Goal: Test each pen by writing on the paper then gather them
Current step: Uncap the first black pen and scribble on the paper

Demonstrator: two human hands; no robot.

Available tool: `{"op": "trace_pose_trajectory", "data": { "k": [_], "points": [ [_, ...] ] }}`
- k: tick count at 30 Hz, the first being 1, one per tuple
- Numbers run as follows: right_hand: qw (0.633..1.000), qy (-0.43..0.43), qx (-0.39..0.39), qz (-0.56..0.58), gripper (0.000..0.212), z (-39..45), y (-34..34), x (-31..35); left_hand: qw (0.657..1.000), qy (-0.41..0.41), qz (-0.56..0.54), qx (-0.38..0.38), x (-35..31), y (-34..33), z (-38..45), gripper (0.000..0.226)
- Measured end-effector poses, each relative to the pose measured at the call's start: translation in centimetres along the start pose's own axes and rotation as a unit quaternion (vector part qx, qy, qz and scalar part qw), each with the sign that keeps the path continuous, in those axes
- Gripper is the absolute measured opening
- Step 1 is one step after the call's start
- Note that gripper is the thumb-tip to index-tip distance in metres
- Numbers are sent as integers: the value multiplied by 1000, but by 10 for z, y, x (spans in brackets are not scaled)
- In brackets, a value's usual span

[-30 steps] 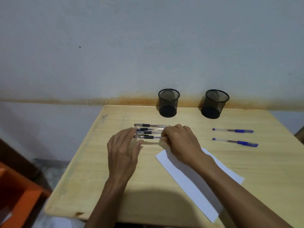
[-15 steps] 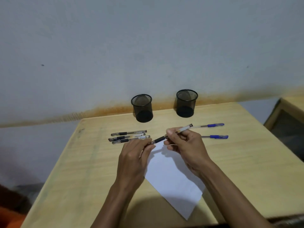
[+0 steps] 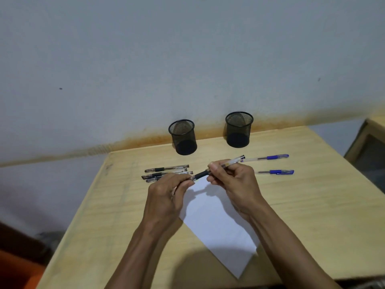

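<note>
Wooden desk [image 3: 312,215], one, butted against the wall. One white paper sheet [image 3: 216,222] lies skewed near centre, partly under both forearms. Two black mesh pen cups [image 3: 184,137] stand at 12 o'clock, apparently with nothing in them. Left hand [image 3: 166,197] pinches the tip end of a black-grip gel pen [image 3: 216,168]; right hand [image 3: 233,180] has fingers and thumb curled round its clear barrel, the pen held level above the paper's far corner. Likely step: pulling the cap, though the cap itself is hidden by the left fingers. Three more black-grip pens [image 3: 166,173] lie bunched at 10 o'clock of the hands; two blue-grip pens [image 3: 268,157] lie apart at 2 o'clock. Pens total: six. Risks: a sudden cap release could jerk the left hand into the bunched three and scatter them; the unweighted sheet could slide under the first stroke.
</note>
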State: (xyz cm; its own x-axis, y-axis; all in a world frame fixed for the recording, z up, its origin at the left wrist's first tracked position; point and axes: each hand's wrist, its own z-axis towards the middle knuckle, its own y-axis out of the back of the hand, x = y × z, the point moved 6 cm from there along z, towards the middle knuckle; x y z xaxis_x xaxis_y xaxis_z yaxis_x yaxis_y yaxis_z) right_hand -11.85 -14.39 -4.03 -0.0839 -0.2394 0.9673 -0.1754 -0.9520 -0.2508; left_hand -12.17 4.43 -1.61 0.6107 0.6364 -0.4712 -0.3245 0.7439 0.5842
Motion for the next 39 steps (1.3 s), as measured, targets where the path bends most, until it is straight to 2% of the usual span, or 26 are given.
{"op": "trace_pose_trajectory", "data": {
  "k": [2, 4, 8, 10, 13, 16, 20, 22, 25, 26, 28, 31, 33, 36, 39],
  "points": [
    [994, -17, -61, 83, 11, 11, 26, 4, 996, 80, -21, -19, 22, 16, -1, 11],
    [988, -3, -103, 113, 15, 23, 58, 17, 983, 181, -16, -31, 53, 38, -9, 12],
    [997, 5, -77, 28, 39, 29, 63, 17, 965, 256, 58, -17, 89, 48, -28, 7],
    [998, -15, -66, -6, 35, 24, 51, 1, 961, 265, 84, 3, 100, 39, -31, 5],
    [995, -56, -80, 31, 18, 13, 37, -21, 957, 253, 137, 33, 117, 29, -33, 8],
    [987, -99, -93, 89, 22, 2, 29, -36, 950, 261, 167, 45, 129, 24, -35, 9],
    [982, -118, -97, 111, 23, -4, 24, -39, 945, 272, 177, 47, 139, 22, -38, 15],
    [982, -117, -85, 119, 19, -8, 17, -36, 947, 277, 159, 22, 138, 25, -40, 24],
    [993, -81, -63, 51, 9, -14, 10, -32, 964, 244, 94, -51, 118, 32, -41, 31],
    [997, -59, -57, 12, 12, -14, 9, -31, 974, 211, 62, -45, 109, 29, -41, 33],
    [998, -34, -39, -43, 14, -12, 3, -34, 990, 136, 25, 34, 90, 14, -43, 39],
    [996, -48, 10, -73, 7, -8, -15, -45, 985, 58, 51, 154, 77, -7, -51, 46],
    [995, -69, 37, -69, 14, -8, -26, -53, 980, 41, 68, 184, 78, -12, -54, 45],
    [993, -84, 62, -51, 24, -12, -33, -60, 973, 56, 90, 205, 86, -15, -58, 50],
    [992, -69, 65, -86, 14, -14, -32, -64, 971, 62, 96, 211, 89, -18, -61, 55]
  ]
}}
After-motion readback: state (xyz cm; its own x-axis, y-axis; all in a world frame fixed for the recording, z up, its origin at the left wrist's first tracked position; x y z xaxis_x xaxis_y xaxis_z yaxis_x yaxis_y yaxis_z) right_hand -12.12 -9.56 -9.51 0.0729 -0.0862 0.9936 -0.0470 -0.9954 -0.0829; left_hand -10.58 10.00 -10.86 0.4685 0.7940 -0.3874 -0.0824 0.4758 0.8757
